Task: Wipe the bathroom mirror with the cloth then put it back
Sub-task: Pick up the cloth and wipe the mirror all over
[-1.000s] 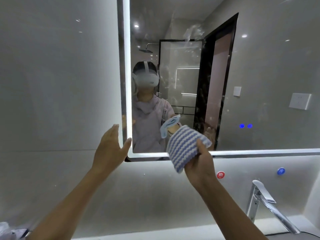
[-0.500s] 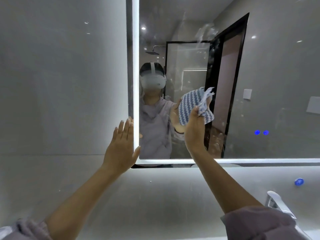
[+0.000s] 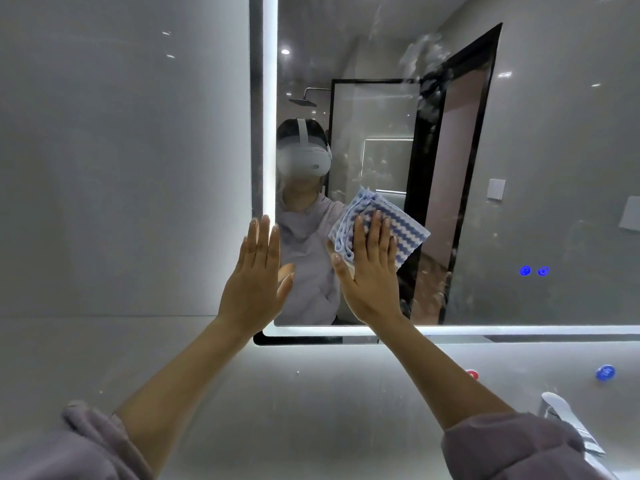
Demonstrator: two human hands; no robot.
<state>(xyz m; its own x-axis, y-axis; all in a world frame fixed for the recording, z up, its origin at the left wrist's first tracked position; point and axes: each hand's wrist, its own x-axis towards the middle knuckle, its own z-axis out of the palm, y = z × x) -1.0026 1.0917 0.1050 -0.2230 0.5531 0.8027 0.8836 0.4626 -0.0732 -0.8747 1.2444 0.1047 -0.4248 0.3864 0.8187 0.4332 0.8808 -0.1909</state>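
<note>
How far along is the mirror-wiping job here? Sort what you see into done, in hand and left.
Done: the cloth is up on the mirror. In hand: the right hand presses it flat against the lower left glass, the left hand flat on the lit edge. Left: smears show higher up by the reflected door frame, and the cloth is not yet put back.
</note>
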